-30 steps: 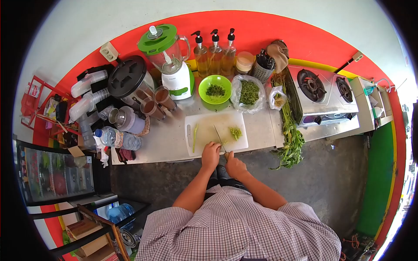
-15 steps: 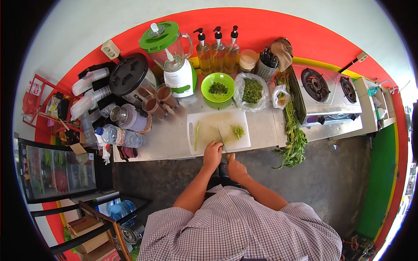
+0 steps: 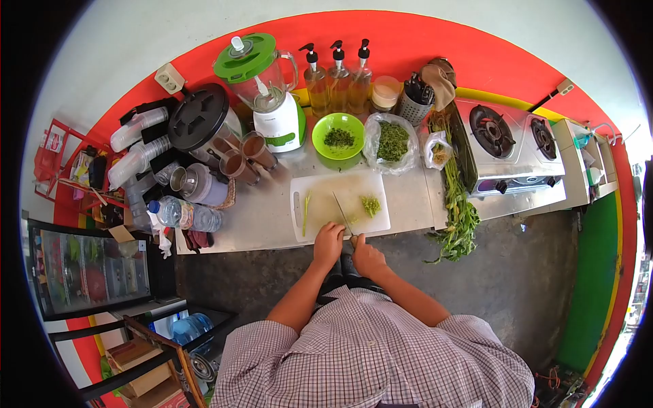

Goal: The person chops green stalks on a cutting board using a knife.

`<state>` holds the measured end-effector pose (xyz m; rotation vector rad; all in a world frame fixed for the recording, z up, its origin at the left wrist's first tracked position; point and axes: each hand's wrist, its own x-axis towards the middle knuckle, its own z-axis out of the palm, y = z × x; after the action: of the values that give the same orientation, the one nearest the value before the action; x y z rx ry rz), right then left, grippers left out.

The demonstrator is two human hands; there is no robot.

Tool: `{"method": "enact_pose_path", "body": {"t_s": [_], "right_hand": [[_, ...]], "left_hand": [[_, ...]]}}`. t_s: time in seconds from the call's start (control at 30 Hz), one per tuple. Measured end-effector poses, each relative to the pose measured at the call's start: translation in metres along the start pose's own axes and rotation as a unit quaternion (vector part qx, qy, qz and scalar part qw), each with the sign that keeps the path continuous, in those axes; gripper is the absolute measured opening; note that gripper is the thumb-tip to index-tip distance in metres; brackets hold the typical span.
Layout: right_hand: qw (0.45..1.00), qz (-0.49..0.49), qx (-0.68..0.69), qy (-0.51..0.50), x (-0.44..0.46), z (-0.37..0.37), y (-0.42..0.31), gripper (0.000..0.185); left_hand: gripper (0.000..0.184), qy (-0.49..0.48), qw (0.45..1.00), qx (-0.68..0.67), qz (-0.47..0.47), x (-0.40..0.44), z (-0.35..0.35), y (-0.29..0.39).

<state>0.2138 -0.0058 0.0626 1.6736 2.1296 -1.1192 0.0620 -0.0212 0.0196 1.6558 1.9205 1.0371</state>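
Observation:
A white cutting board point(image 3: 326, 189) lies at the counter's front edge. My right hand point(image 3: 367, 257) is closed on the handle of a knife point(image 3: 341, 207), whose blade points away over the board. Close beside the blade, at the board's front edge, my left hand point(image 3: 329, 242) has its fingers bent together; whatever they hold is too small to make out. Chopped green pieces point(image 3: 370, 206) form a small pile right of the blade. On the board's left part lies a thin green stalk point(image 3: 306, 213).
Behind the board are a green bowl point(image 3: 339, 156), a bag of chopped greens point(image 3: 390, 143) and a blender point(image 3: 277, 126). Leafy stalks point(image 3: 454, 221) hang over the front edge beside a gas stove point(image 3: 510, 166). A water bottle point(image 3: 185, 214) lies at the left.
The view has shifted slightly. Both hands stay at the board's front edge, and the knife blade has tilted a little to the left since half a second ago.

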Motion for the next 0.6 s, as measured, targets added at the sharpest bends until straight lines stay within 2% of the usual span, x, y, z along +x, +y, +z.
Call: {"method": "enact_pose_path", "body": {"t_s": [0.13, 0.2, 0.4, 0.6], "right_hand": [[1.000, -0.012, 0.000, -0.007, -0.010, 0.011, 0.001, 0.044], [1.000, -0.001, -0.004, -0.005, -0.003, 0.012, 0.003, 0.045], [1.000, -0.010, -0.003, -0.013, -0.005, 0.002, 0.000, 0.051], [1.000, -0.016, -0.020, -0.011, 0.004, 0.005, 0.004, 0.053]], "left_hand": [[0.009, -0.005, 1.000, 0.013, -0.024, 0.001, 0.001, 0.002], [0.009, -0.020, 0.999, 0.031, 0.006, 0.000, -0.001, 0.002], [0.009, 0.017, 0.998, 0.068, -0.006, -0.001, 0.001, 0.005], [0.010, -0.003, 0.999, 0.043, 0.002, -0.002, -0.002, 0.006]]}}
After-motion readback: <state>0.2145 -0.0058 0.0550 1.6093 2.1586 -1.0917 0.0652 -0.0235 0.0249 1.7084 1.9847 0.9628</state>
